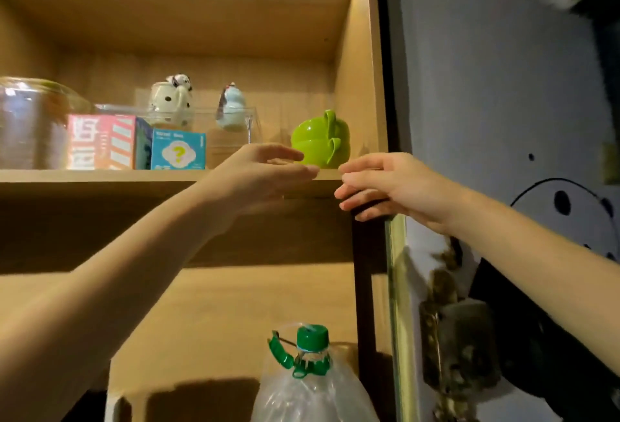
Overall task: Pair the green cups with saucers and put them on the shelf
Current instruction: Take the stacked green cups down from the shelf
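On the shelf (100, 176) I see stacked cups (318, 139) at far right, boxes (134, 143) left of them, a jar (30, 123) leftmost, two figurines (172, 99) behind. A bottle (312, 384) stands below, nearer me.

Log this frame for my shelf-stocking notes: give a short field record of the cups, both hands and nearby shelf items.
green cups: two stacked green cups, upside down, at the right end of the shelf
saucers: none visible
left hand: open, fingers reaching toward the cups; contact unclear
right hand: open, empty, by the shelf's front edge
shelf neighbours: blue box, pink box, glass jar
below: plastic bottle, green cap
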